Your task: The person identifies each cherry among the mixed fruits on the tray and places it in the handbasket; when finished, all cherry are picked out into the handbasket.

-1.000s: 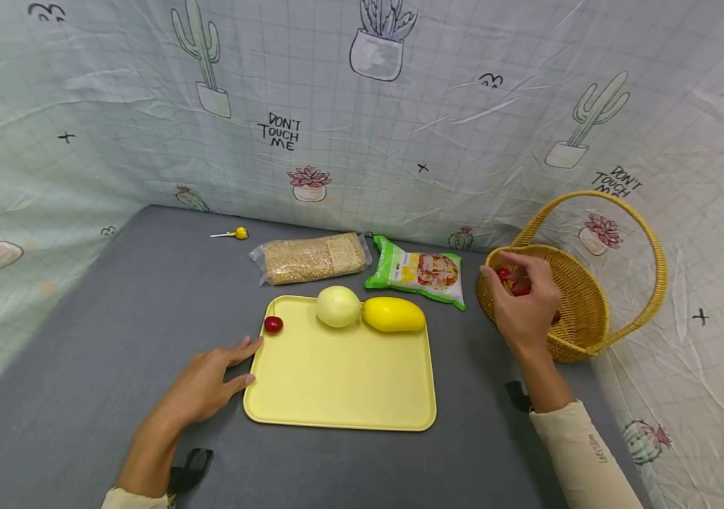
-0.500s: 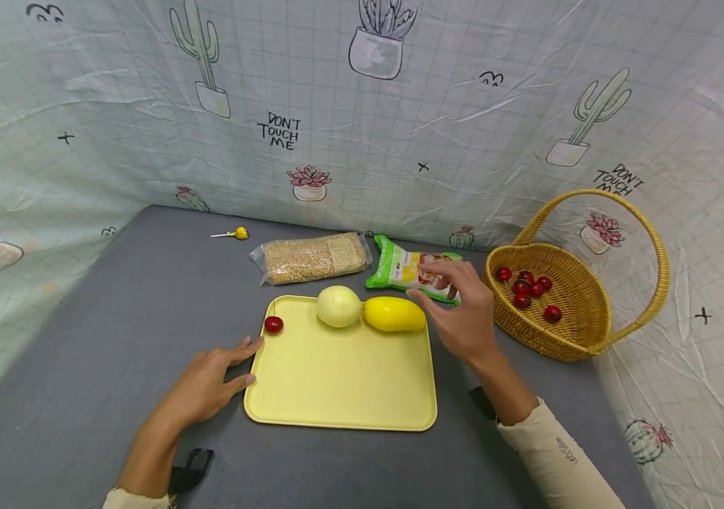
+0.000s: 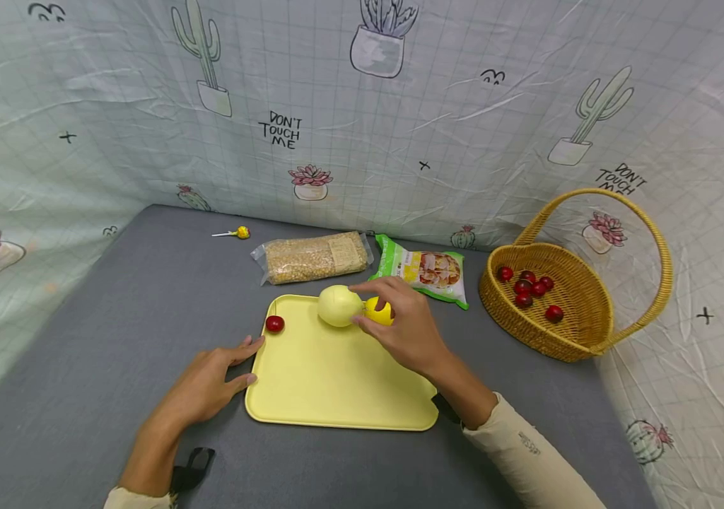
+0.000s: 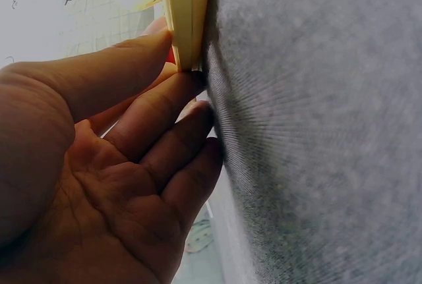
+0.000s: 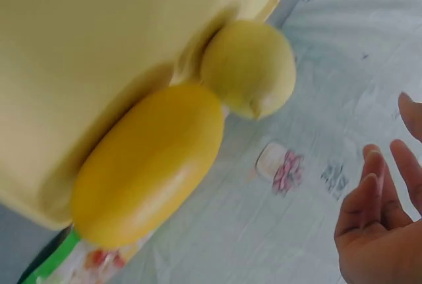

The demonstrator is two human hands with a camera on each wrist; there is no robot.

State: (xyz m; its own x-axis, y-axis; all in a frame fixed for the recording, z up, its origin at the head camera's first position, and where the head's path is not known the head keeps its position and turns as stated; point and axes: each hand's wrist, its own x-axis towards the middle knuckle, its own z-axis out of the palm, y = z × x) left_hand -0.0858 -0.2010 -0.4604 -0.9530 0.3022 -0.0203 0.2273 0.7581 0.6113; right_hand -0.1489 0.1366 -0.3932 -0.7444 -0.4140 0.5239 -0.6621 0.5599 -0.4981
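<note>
My left hand (image 3: 206, 385) touches the left edge of the yellow tray (image 3: 336, 385) with thumb and fingers fairly straight. In the left wrist view its thumb rests against the tray rim (image 4: 184, 20). My right hand (image 3: 408, 329) hovers over the tray with fingers apart, holding nothing. Its fingertips are close to a pale yellow-green round fruit (image 3: 336, 305), perhaps a pear. Beside that lies a yellow mango-like fruit (image 5: 151, 165), partly hidden by the right hand in the head view. A dark red cherry (image 3: 275, 324) with a stem sits in the tray's far left corner.
On the right stands a wicker basket (image 3: 502, 318) with a tall handle and several cherries (image 3: 539, 288). Behind the tray lie a clear bag of yellowish grains (image 3: 305, 259) and a green-and-white food packet (image 3: 438, 270). A lollipop (image 3: 242, 232) lies far left. Printed cloth (image 3: 362, 141) hangs behind.
My right hand has moved left from over the basket, past the food packet, to above the tray near the pale fruit. The left hand has stayed at the tray's edge.
</note>
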